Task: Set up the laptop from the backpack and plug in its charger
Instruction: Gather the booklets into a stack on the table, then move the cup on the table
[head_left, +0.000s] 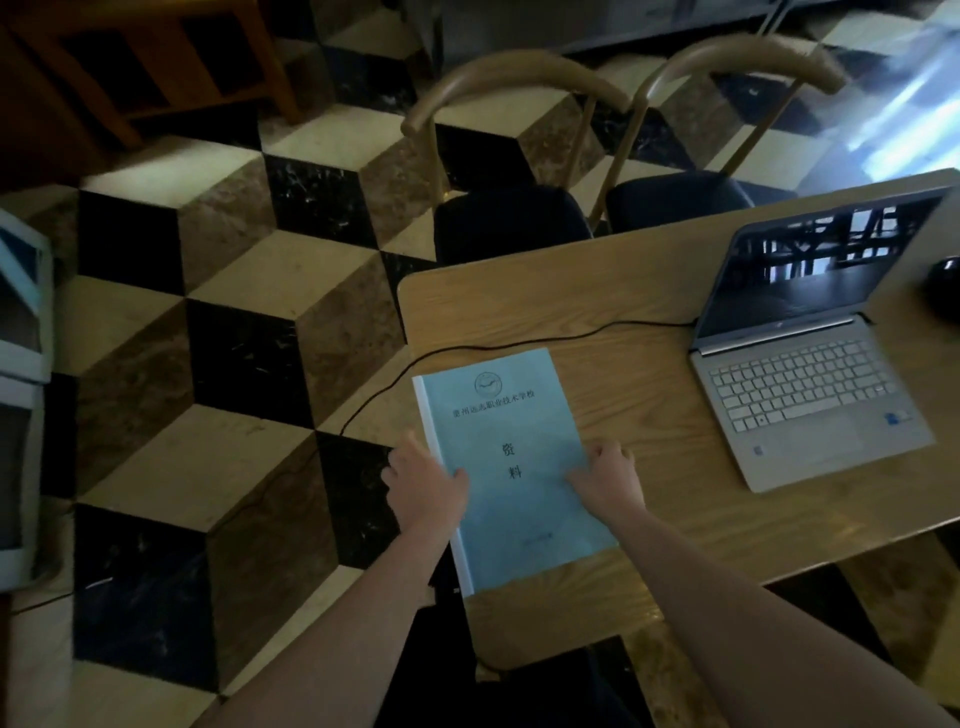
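Note:
A silver laptop (815, 364) stands open on the wooden table (623, 291), its screen dark. A black charger cable (467, 351) runs from the laptop's left side across the table and drops off the left edge onto the floor. A light blue booklet (511, 431) with printed characters lies near the table's left corner. My left hand (426, 483) grips its left spine edge, thumb on the cover. My right hand (605, 475) holds its right edge, fingers curled at the rim. No backpack is in view.
Two chairs with curved wooden backs and black seats (511, 218) stand at the table's far side. A black mouse (943, 286) lies right of the laptop. White-framed furniture (21, 364) is at the far left. The floor is checkered tile.

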